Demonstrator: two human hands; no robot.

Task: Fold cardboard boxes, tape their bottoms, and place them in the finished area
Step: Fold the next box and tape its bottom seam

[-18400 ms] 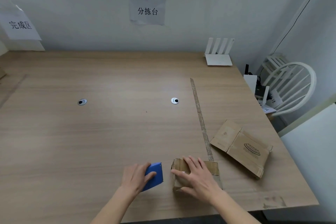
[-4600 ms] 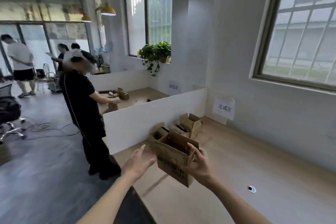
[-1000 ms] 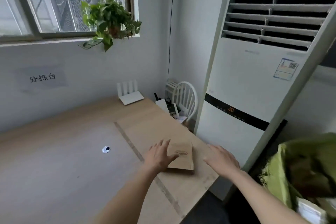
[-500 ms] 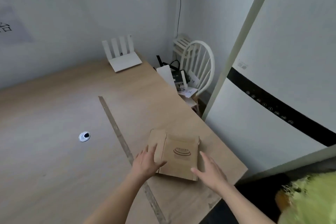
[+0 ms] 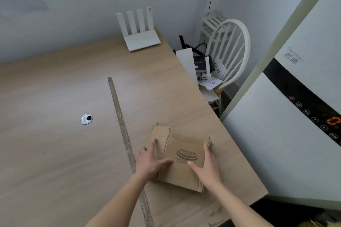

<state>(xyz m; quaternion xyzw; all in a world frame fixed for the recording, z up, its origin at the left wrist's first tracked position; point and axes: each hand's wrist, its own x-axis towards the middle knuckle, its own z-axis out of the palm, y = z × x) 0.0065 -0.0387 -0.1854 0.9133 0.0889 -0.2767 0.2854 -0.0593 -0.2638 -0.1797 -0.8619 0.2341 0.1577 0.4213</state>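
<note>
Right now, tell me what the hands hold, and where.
Both rest on the flat box: left hand on its left edge, right hand on its right. Neither grips.

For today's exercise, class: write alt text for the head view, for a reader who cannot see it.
Two bare hands, left hand and right hand, lie with fingers straight on a flattened cardboard box near the right edge of a wooden table. A white router stands at the far wall.
</note>
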